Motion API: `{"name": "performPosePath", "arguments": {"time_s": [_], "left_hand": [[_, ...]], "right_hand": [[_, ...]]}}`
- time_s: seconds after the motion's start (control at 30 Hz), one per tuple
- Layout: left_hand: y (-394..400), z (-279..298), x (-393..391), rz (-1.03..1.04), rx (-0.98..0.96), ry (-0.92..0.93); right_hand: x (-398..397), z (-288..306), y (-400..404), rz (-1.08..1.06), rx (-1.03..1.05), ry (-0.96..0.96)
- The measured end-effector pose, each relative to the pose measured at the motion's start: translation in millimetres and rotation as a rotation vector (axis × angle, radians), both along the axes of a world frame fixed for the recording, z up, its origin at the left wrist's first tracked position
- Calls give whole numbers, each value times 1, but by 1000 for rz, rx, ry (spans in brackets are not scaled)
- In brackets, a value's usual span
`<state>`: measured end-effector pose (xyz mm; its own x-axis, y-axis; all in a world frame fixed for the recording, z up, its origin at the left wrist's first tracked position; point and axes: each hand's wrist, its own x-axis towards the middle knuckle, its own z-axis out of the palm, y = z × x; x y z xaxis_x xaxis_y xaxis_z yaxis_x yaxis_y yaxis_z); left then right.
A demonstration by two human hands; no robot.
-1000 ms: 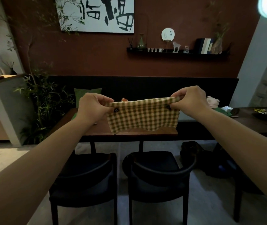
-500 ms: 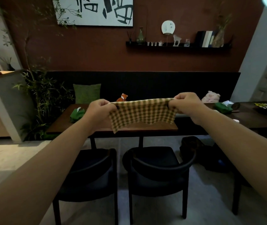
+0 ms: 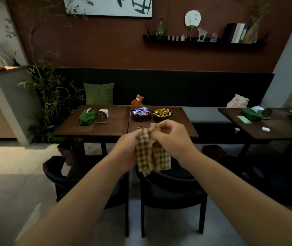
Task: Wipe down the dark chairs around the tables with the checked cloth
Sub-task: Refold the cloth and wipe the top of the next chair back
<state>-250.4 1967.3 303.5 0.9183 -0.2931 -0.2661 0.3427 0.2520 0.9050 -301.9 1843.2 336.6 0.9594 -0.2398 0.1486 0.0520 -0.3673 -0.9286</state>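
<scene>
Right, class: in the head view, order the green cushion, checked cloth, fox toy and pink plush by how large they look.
1. Green cushion and checked cloth: alike; the cloth is bunched and nearer, so unranked.
2. Pink plush.
3. Fox toy.

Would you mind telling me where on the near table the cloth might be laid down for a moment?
The left table half is bare along its near edge, in front of the green napkin and small clock. The right half is crowded at the back by two candy bowls; only its right strip is free.
</scene>
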Motion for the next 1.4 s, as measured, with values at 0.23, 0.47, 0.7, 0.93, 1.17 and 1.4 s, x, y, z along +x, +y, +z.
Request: {"name": "performPosePath", "arguments": {"time_s": [0.23,0.47,0.7,0.93,1.17,1.4], "left_hand": [[13,-36,37,-29,-25,-89],[58,-83,130,-26,123,-35],[110,-144,254,-82,257,63],[136,-225,331,17,227,272],[121,-326,376,76,244,422],[94,-399,415,172,198,565]], "right_hand": [[44,-44,6,104,-52,-15],[136,-111,21,-44,299,332],[229,-182,69,-136,495,468],[303,-234,57,-641,313,271],[377,-340,76,-535,173,359],[380,-403,114,333,-406,405]]}}
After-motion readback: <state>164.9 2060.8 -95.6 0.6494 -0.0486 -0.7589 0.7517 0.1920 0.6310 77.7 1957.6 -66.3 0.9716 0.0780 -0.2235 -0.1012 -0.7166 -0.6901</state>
